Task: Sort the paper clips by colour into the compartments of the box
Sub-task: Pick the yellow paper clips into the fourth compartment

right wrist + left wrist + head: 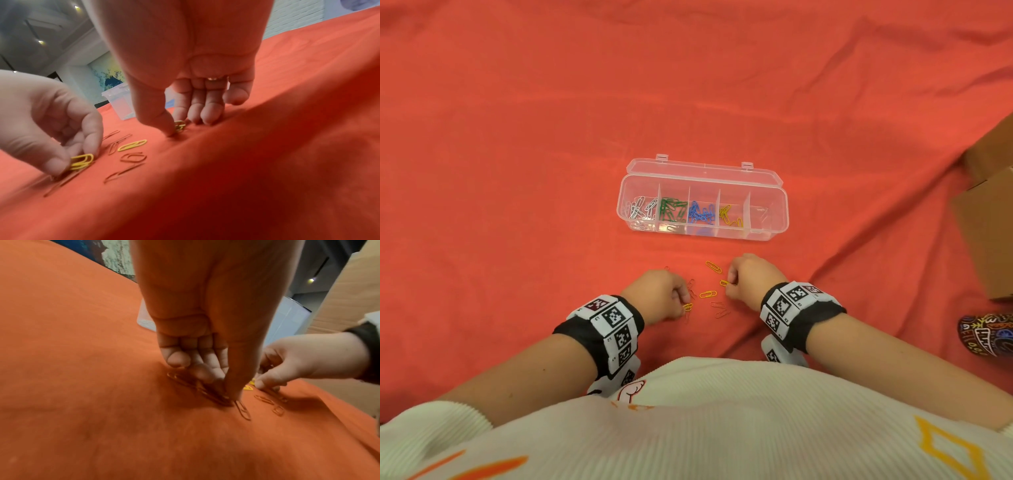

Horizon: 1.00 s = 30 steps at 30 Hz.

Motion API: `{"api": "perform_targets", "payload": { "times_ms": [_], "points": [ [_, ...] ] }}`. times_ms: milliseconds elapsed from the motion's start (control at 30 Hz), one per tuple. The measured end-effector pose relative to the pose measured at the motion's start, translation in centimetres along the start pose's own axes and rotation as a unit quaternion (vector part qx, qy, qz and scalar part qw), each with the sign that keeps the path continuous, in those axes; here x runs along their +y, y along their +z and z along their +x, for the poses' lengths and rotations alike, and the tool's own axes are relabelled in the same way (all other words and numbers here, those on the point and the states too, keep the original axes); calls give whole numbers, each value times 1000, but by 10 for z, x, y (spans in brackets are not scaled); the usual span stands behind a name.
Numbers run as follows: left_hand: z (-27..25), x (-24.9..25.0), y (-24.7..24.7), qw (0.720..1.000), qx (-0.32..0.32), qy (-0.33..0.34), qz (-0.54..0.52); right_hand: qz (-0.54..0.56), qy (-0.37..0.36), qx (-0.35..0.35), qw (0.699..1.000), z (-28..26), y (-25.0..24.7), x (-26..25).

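Note:
A clear plastic box (774,219) lies open on the red cloth, with white, green, blue and yellow clips in separate compartments and the rightmost one empty. Loose yellow clips (708,294) and red clips (717,305) lie between my hands. My left hand (681,301) pinches yellow clips (82,160) against the cloth with thumb and fingers. My right hand (729,284) pinches another yellow clip (179,125) between thumb and forefinger on the cloth. One more yellow clip (713,266) lies nearer the box.
Cardboard boxes (989,212) stand at the right edge, with a dark patterned object (986,334) in front of them. The red cloth (551,137) is wrinkled, and a fold rises beside my right hand.

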<state>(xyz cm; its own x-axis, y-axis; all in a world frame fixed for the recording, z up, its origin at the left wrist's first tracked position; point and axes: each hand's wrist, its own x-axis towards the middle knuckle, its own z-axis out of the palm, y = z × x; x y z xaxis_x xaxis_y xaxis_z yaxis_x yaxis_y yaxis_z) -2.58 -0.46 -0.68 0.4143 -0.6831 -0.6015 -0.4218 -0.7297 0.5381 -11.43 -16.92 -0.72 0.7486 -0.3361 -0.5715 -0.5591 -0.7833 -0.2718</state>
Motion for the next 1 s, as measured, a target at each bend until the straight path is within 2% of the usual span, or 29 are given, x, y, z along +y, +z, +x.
{"api": "perform_targets", "payload": {
  "times_ms": [167,367,533,700,833,1000],
  "points": [
    [-3,8,5,997,11,27,65,-33,-12,-21,999,-2,-1,-5],
    [0,12,8,994,5,20,105,-66,-29,-43,997,-2,-4,-3],
    [1,17,8,990,12,31,137,-14,-31,-38,999,-6,-17,3],
    [5,33,-1,996,27,62,61,69,-29,-14,997,-6,-30,9],
    [18,48,-16,988,109,96,-47,181,-14,4,983,-7,-46,13],
    [36,66,-36,960,218,88,-153,283,-3,44,958,-3,-68,16]
  ]
}}
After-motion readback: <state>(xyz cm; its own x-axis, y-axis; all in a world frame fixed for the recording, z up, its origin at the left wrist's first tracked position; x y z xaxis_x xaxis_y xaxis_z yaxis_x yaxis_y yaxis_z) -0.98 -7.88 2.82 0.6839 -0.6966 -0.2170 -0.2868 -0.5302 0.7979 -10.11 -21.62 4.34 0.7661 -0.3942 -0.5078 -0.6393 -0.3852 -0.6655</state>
